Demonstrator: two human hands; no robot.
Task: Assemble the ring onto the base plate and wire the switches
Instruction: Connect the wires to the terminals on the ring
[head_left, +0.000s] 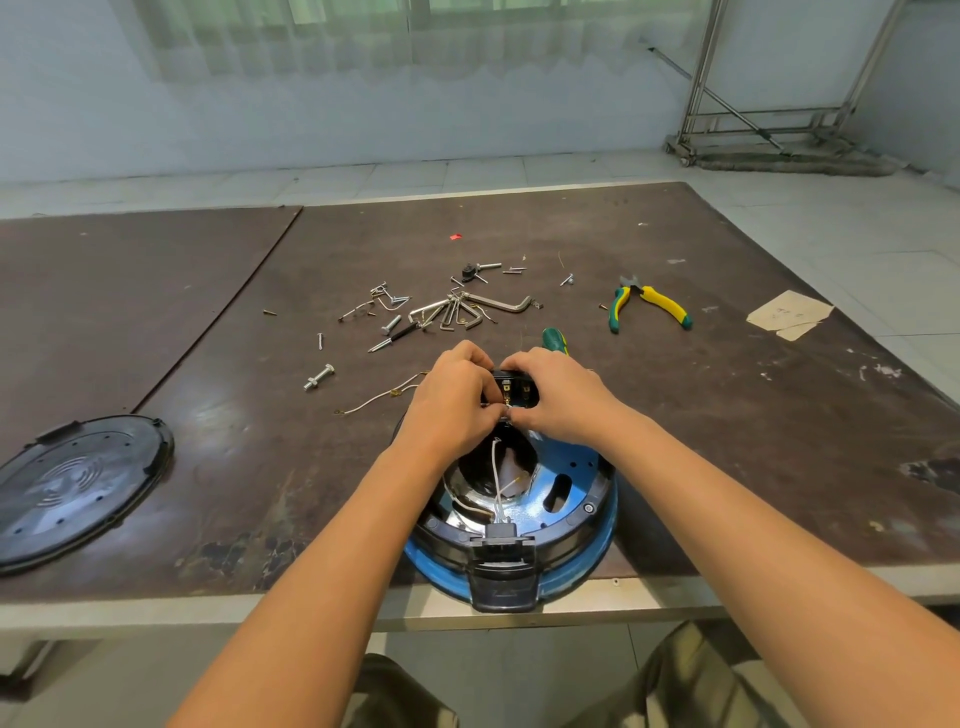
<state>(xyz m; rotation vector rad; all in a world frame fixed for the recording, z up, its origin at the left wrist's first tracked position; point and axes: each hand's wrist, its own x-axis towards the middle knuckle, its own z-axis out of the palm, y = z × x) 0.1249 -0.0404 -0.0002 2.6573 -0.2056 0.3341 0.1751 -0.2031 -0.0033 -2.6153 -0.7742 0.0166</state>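
Head view:
- blue base (576, 467) with black ring (563, 529) sits at near edge of table (727, 415), centre
- left hand (457, 402) and right hand (558, 400), fingers curled, both grip switch (515, 388) at base's far rim
- pliers (652, 306) far right
- hex keys (467, 312) beyond hands
- lid (78, 488) near left

Both bare forearms reach forward and converge. The left hand (452, 400) and right hand (558, 395) meet thumb to thumb, fingers curled, gripping the switch (515, 388) between them.

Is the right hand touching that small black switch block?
Touching. The head view shows the right hand with fingers curled over the small black switch block.
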